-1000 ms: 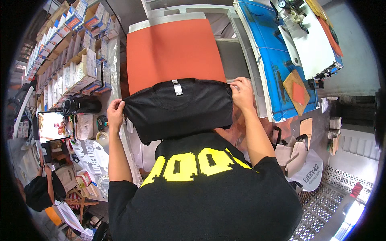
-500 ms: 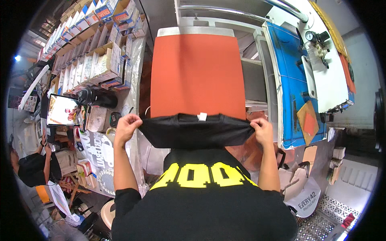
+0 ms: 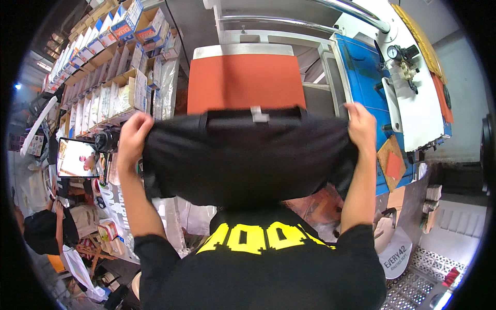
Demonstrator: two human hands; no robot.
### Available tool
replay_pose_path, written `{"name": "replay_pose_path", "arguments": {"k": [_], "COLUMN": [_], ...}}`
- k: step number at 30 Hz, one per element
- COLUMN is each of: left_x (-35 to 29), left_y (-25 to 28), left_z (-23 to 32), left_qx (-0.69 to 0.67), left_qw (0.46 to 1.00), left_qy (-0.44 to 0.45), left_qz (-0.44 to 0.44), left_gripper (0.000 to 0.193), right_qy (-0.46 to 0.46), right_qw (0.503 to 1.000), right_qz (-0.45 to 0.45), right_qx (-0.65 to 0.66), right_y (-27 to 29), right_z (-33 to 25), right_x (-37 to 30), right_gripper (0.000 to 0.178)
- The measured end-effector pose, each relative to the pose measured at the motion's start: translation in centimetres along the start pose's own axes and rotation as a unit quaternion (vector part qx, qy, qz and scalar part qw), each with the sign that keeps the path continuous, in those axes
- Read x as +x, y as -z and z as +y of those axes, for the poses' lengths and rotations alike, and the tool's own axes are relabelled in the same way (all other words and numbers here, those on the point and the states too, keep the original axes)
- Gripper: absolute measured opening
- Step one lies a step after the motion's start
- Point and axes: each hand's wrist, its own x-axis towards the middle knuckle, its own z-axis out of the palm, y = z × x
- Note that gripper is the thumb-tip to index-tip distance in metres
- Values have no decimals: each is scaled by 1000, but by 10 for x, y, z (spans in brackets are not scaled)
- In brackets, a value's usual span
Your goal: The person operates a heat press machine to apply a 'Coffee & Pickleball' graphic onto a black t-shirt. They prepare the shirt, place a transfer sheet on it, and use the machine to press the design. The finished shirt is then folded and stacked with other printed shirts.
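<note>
A black T-shirt [image 3: 248,155] is stretched between my two hands, with a white neck label at its collar. My left hand [image 3: 135,135] is closed on one shoulder of it. On the opposite shoulder, my right hand [image 3: 361,124] grips the cloth, slightly blurred. The shirt hangs in front of my body and hides the near part of an orange-red flat pad [image 3: 245,80]. Its far edge lies on a pale plate.
Left, open cardboard boxes [image 3: 129,90] stand in rows on a table near a lit tablet [image 3: 77,159]. Right are a blue panel [image 3: 364,77], a white machine with a pressure gauge [image 3: 392,51], and a pale bag [image 3: 397,253]. Another person [image 3: 44,225] sits far left.
Both hands have risen, moved farther forward and spread wider apart. The T-shirt has gone up with them, opened out larger, and now covers more of the pad.
</note>
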Motion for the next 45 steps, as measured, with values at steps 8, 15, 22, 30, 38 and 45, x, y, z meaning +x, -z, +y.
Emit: {"name": "replay_pose_path", "arguments": {"k": [8, 15, 22, 30, 38, 45], "left_x": [36, -113, -91, -138, -180, -194], "left_y": [-122, -151, -135, -106, -112, -121], "left_z": [-105, -112, -124, -103, -127, -165], "left_qx": [177, -482, -310, -419, -362, -248], "left_qw": [964, 764, 891, 850, 857, 896], "left_qy": [-135, 428, 260, 266, 317, 339], "left_qz": [144, -18, 206, 178, 186, 147], "left_gripper": [36, 64, 47, 49, 48, 40], "right_qy": [31, -506, -356, -448, -495, -63], "right_qw": [999, 671, 667, 659, 657, 993], "right_qz": [19, -184, -38, 33, 24, 18], "right_qx": [12, 510, 654, 603, 568, 100], "right_y": [-144, -134, -115, -85, -81, -21], "right_z": [31, 41, 65, 45, 38, -12], "right_x": [10, -175, -173, -214, -234, -199], "right_gripper": [42, 65, 42, 48, 44, 14]}}
